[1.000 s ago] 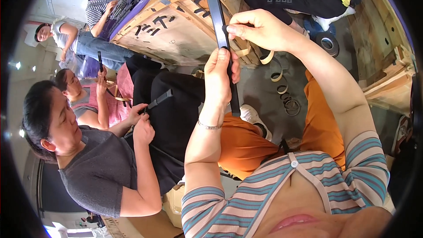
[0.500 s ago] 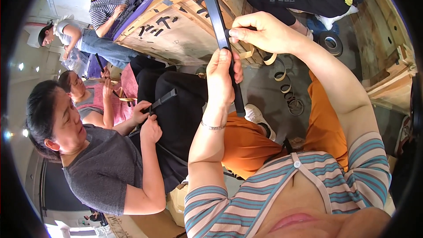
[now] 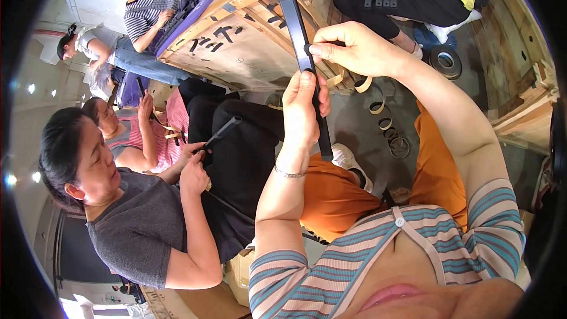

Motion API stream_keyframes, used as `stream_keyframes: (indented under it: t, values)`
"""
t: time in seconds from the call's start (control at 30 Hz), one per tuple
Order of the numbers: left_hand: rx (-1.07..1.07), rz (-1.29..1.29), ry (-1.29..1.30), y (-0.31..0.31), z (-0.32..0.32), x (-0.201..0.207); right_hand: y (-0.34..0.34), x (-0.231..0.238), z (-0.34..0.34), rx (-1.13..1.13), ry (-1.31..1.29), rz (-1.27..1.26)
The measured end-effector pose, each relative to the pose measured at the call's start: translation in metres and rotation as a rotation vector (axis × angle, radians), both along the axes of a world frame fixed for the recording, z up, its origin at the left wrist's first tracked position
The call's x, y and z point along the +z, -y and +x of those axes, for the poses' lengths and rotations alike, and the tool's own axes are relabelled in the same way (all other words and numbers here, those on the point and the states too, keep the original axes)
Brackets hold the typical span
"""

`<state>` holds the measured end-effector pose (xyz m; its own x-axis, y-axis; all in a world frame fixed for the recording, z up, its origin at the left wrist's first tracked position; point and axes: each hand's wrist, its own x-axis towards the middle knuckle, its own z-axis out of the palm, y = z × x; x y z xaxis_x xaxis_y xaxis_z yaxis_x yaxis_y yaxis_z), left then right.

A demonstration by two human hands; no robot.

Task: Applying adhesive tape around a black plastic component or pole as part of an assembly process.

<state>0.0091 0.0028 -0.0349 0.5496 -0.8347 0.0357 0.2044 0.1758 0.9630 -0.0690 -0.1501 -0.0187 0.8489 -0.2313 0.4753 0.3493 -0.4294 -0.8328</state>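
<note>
Black bar (image 3: 297, 29) in left hand (image 3: 302, 106), jutting above and below.

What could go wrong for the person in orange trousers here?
The long black bar might tip or swing, since the left hand grips it toward its lower end. The curled tan strip dangling toward the floor could perhaps snag on the nearby white shoe.

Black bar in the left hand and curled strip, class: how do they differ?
The black bar is straight; the curled strip winds in loops. The bar looks dark, while the strip shows tan. The left hand grips the bar; no hand touches the strip's lower loops. Both look narrow.
</note>
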Motion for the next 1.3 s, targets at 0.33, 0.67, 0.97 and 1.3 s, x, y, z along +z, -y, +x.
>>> stream_keyframes:
  t: [0.33,0.67,0.97,1.3]
  values:
    - [-0.013,-0.005,-0.011,0.000,-0.003,-0.001,0.001,-0.003,0.002,-0.035,-0.028,-0.024]
    - [0.026,0.010,0.138,-0.002,-0.008,-0.006,-0.012,-0.002,0.002,-0.090,0.033,0.018]
    - [-0.040,-0.027,0.113,0.005,-0.012,-0.004,-0.010,-0.006,0.004,-0.168,0.254,-0.025]
    - [0.190,-0.024,0.269,0.000,-0.010,-0.002,0.004,-0.003,0.003,-0.119,0.031,0.036]
